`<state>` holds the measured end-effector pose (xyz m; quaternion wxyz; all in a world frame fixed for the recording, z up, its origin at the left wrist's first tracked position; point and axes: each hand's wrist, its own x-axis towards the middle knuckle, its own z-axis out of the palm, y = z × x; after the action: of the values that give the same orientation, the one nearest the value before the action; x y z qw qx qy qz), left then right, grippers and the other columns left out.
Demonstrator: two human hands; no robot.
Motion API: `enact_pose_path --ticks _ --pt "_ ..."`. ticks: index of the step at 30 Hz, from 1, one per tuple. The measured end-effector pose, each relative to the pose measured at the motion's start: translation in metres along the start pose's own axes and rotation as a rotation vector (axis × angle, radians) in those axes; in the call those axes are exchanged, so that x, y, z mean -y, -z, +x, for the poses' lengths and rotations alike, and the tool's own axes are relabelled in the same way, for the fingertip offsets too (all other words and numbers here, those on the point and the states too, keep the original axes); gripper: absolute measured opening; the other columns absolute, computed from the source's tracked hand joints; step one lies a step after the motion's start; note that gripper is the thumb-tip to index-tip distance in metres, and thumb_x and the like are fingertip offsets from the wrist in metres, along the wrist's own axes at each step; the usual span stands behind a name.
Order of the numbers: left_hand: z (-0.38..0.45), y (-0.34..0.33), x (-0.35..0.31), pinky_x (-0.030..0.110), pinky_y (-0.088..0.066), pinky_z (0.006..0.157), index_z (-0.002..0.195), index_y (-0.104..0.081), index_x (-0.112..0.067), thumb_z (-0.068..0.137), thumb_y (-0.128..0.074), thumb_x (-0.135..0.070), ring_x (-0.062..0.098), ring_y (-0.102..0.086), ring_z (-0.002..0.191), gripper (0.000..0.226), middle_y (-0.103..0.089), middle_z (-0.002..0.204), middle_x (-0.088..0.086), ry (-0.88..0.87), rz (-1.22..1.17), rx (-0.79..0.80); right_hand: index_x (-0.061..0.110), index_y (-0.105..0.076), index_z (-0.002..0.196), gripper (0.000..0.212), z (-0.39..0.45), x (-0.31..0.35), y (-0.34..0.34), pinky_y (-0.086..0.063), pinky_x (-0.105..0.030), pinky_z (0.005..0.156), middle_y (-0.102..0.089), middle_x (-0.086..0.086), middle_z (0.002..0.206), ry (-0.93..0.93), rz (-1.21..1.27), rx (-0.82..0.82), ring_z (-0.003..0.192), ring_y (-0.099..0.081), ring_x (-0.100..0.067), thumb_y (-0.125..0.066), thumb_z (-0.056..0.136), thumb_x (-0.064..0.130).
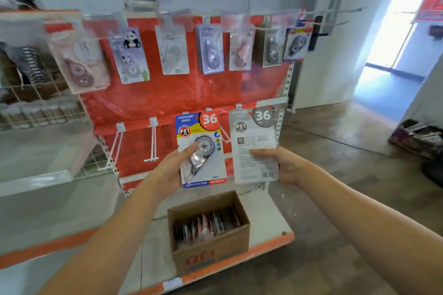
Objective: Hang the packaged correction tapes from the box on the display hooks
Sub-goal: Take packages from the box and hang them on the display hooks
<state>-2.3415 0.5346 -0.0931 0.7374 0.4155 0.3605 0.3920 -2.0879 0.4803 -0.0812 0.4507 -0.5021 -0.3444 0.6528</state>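
Note:
My left hand (pixel 171 167) grips a correction tape pack with a blue, yellow and red card (pixel 203 134), its front facing me. My right hand (pixel 280 165) holds a second pack (pixel 254 141) with its grey printed back toward me. Both packs are upright, side by side, in front of the lower row of white display hooks (pixel 152 143) on the red back panel. Below my hands an open cardboard box (pixel 215 246) with several more packs stands on the white base shelf. The upper hook row (pixel 172 50) carries several hung tape packs.
The white base shelf (pixel 271 220) has an orange front edge. A wire basket rack (pixel 36 103) stands to the left. To the right lies concrete floor (pixel 335 151), with a pile of goods (pixel 417 136) near a bright doorway.

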Motion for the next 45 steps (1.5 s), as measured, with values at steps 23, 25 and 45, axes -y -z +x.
enact_pose_path --ticks 23,25,45 --pt "0.187 -0.277 -0.020 0.037 -0.057 0.077 0.117 -0.062 -0.008 0.076 -0.067 -0.027 0.023 -0.069 0.088 0.045 -0.071 0.106 0.012 -0.060 0.126 0.205 0.006 -0.066 0.108 0.038 -0.033 0.158 0.251 -0.058 -0.042 0.080 -0.070 -0.014 0.109 0.297 0.022 -0.180 0.091 -0.070 -0.028 -0.069 0.070 0.009" --pt "0.210 -0.299 -0.025 0.037 -0.058 0.076 0.117 -0.062 -0.009 0.079 -0.065 -0.026 0.023 -0.069 0.088 0.041 -0.070 0.107 0.013 -0.078 0.105 0.216 0.005 -0.065 0.112 0.043 -0.027 0.173 0.274 -0.057 -0.042 0.081 -0.069 -0.015 0.111 0.295 -0.001 -0.180 0.095 -0.069 -0.029 -0.070 0.070 0.009" --pt "0.361 -0.405 -0.068 0.039 -0.053 0.086 0.099 -0.066 -0.016 0.085 -0.065 -0.016 0.020 -0.069 0.091 0.013 -0.075 0.087 -0.001 -0.329 0.148 0.233 0.008 -0.066 0.102 0.034 0.072 0.245 0.402 -0.059 -0.040 0.074 -0.073 -0.011 0.100 0.312 0.107 -0.175 0.084 -0.072 -0.024 -0.069 0.069 0.007"
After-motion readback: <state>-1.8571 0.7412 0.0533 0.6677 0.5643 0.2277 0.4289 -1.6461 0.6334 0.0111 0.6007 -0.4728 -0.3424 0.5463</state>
